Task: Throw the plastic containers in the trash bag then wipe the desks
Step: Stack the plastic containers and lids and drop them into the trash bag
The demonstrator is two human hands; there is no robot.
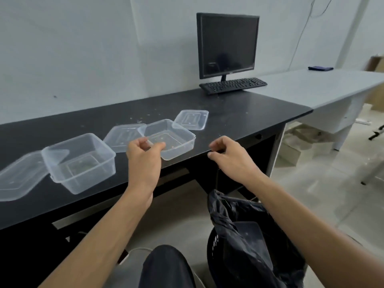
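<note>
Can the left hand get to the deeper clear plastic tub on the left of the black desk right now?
Probably yes: the left hand is on the shallow clear container, and nothing stands between it and the deeper clear plastic tub.

leftmost lid (18, 179) cut by edge

Bare forearms, no sleeves; dark trouser knee (166, 267).

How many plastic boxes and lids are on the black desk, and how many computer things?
Clear plastic boxes: 2, a deep one and a shallow one
Clear lids: 3, at and
Monitor: 1
Keyboard: 1
Total: 7
</note>
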